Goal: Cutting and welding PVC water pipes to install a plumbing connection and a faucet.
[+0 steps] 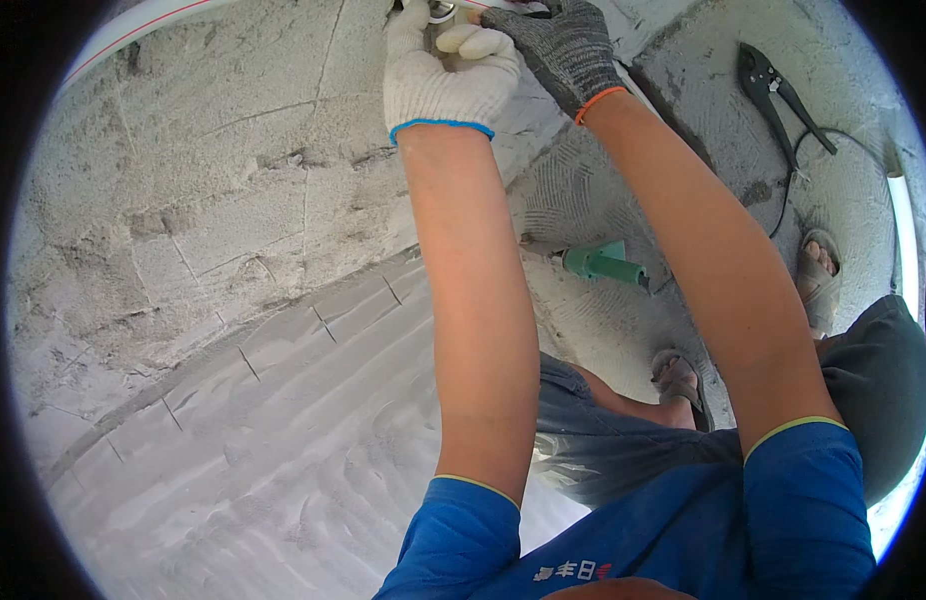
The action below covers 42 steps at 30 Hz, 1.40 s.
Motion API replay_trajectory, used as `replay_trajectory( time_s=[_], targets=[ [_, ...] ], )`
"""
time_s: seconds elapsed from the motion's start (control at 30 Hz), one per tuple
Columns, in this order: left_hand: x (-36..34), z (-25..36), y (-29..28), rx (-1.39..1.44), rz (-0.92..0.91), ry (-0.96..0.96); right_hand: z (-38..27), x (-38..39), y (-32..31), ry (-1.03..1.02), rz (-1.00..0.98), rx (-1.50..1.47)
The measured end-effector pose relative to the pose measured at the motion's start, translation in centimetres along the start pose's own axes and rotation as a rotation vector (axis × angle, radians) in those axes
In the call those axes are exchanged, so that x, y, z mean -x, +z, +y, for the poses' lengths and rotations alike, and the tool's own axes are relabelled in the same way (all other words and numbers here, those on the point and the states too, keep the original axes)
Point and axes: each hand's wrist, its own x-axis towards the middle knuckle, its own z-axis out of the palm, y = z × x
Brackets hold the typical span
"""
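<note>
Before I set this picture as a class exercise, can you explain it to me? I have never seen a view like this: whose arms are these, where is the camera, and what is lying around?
The camera sits on a person's head and looks down and forward through a very wide lens, which is why straight edges bend. The two bare forearms rising from the lower edge belong to the wearer, who has a blue shirt. The left hand wears a white knit glove with a blue cuff; the right hand wears a grey glove with an orange cuff. Both reach up to a white pipe at a rough grey block wall; what they grip is cut off at the picture's edge. Lower down lie a green tool, black pliers and a thin black cord. The sandalled feet are visible too.
</note>
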Motion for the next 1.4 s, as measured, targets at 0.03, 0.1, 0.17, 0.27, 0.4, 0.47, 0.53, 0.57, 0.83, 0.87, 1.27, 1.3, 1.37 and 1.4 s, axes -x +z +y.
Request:
replay_trajectory(
  time_s=[0.03,0.1,0.17,0.27,0.4,0.47,0.53,0.57,0.83,0.87,1.27,1.3,1.37,1.4],
  targets=[
    [0.1,-0.2,0.0,-0.001,0.003,-0.003,0.0,0.0,-0.1,0.000,-0.006,0.025],
    [0.3,-0.5,0.0,0.029,-0.034,0.011,0.1,0.0,-0.2,-0.022,-0.014,-0.026],
    [0.5,-0.5,0.1,0.034,-0.015,0.010,0.2,0.0,-0.3,-0.043,-0.024,-0.077],
    [0.9,-0.5,0.5,0.031,-0.015,-0.013,0.3,-0.1,-0.3,-0.026,-0.028,-0.015],
    [1.8,-1.2,1.7,0.043,0.007,0.022,0.0,-0.2,-0.4,-0.083,-0.018,0.019],
    [2.0,-1.7,2.5,0.029,0.079,0.087,-0.3,-0.3,-0.4,-0.069,-0.041,-0.003],
    [1.9,-2.0,3.0,0.042,0.154,0.138,-0.5,-0.4,-0.5,-0.057,-0.052,-0.001],
    [1.8,-2.1,2.9,0.034,0.112,0.135,-0.4,-0.5,-0.5,-0.046,-0.083,0.030],
    [2.1,-2.1,-0.1,-0.035,-0.117,0.234,0.3,0.0,-1.3,-0.202,-0.125,0.065],
    [2.4,-2.2,-0.4,-0.023,-0.109,0.237,0.3,0.1,-1.4,-0.198,-0.138,0.072],
    [7.4,-8.6,-5.1,0.164,-0.115,0.366,0.3,-0.2,-2.4,-0.160,-0.154,0.018],
    [7.8,-10.0,-6.3,0.124,-0.066,0.375,0.2,-0.2,-2.3,-0.177,-0.136,0.026],
    [8.3,-13.7,-9.1,-0.135,0.096,0.378,0.1,-0.2,-2.2,-0.191,-0.121,0.056],
    [8.2,-16.3,-10.4,-0.345,0.304,0.314,0.1,-0.2,-2.1,-0.188,-0.126,0.073]
  ],
)
